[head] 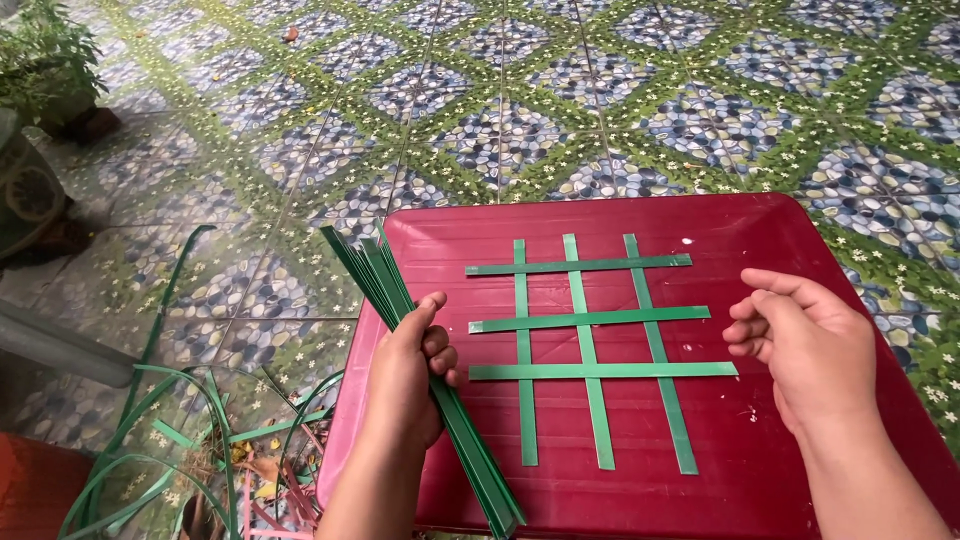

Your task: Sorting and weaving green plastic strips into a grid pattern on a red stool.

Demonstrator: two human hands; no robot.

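Head view: the left hand [405, 375] is closed around a bundle of green strips [430, 385], with the thumb laid along the top and the fingers [438, 350] curled over the right side of the bundle. The bundle runs slantwise through the fist. Its upper ends fan out above the thumb toward the far left corner of the red tray [750, 230], and its lower ends reach down past the wrist to the tray's near edge.

Just to the right of those fingers, close but apart from them, lies a woven grid of green strips [590, 345] flat on the tray: three long strips running away from the person, crossed by three running side to side. The left ends of the cross strips stop just short of the left hand's knuckles.

The right hand [810, 350] holds nothing. It hovers over the right part of the tray, loosely half open with the fingers bent inward, near the right ends of the cross strips without touching them.

Bare red surface shows around the grid, widest at the far edge and on the near right. The tray rests above a patterned tile floor [500, 110]. Loose green strips [190, 420] curl on the floor off the tray's left edge, and a potted plant [45, 70] stands at the far left.
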